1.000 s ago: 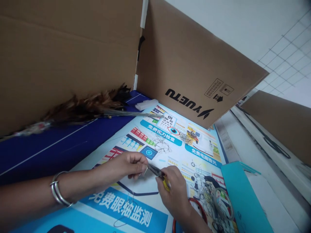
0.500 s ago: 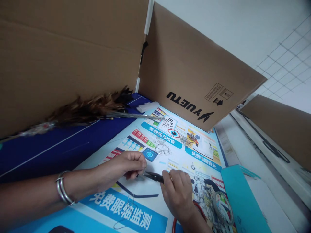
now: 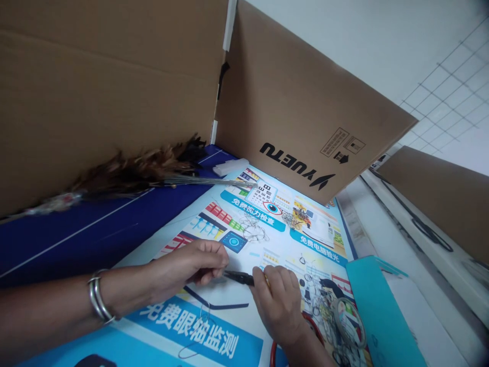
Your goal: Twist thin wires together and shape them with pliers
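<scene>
My right hand [image 3: 277,300] is wrapped round a pair of pliers; their dark narrow jaws [image 3: 239,277] point left, and red handles [image 3: 312,326] come out below the palm. At the tip of those jaws, my left hand [image 3: 204,262] is closed in a pinch. Whatever sits between its thumb and fingers is too small and hidden to make out. A bent thin wire piece [image 3: 204,326] lies on the printed sheet below the hands. To the right of my right hand is a heap of wire loops and rings [image 3: 324,311], with a larger coil [image 3: 349,326] at its edge.
Tall cardboard panels [image 3: 298,102] stand at the back and left. Brown feathers [image 3: 141,168] and a bundle of straight wires [image 3: 210,180] lie along the left panel. More thin wire [image 3: 254,229] rests beyond my hands. A teal box [image 3: 382,311] stands at the right.
The plier tips have shifted slightly left, up against my left fingertips. A small pale sliver seen there before is now hidden. The camera view has shifted a little.
</scene>
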A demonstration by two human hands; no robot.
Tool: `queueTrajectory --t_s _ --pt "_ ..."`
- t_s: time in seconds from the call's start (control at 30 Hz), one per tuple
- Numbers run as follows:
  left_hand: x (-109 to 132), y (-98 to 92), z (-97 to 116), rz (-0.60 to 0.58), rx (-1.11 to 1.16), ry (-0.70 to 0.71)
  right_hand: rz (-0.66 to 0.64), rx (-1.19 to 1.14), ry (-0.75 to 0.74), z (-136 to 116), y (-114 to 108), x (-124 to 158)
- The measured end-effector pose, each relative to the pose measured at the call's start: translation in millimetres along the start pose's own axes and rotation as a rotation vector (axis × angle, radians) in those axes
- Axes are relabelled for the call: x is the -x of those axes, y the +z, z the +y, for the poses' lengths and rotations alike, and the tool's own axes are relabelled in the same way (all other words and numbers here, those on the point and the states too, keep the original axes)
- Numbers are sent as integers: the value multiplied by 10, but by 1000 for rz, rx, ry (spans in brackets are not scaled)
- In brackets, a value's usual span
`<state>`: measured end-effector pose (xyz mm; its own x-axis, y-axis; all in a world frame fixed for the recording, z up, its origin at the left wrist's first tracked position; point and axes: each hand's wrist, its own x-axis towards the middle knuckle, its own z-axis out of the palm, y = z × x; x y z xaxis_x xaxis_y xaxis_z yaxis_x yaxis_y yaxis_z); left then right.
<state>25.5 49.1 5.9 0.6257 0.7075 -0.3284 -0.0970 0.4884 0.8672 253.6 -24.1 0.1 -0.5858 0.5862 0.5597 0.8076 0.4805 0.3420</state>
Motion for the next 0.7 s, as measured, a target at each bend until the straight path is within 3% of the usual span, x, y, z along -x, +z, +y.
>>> queueTrajectory --t_s 0.7 --pt "8 40 38 21 22 -44 -27 -22 -4 -4 6 22"
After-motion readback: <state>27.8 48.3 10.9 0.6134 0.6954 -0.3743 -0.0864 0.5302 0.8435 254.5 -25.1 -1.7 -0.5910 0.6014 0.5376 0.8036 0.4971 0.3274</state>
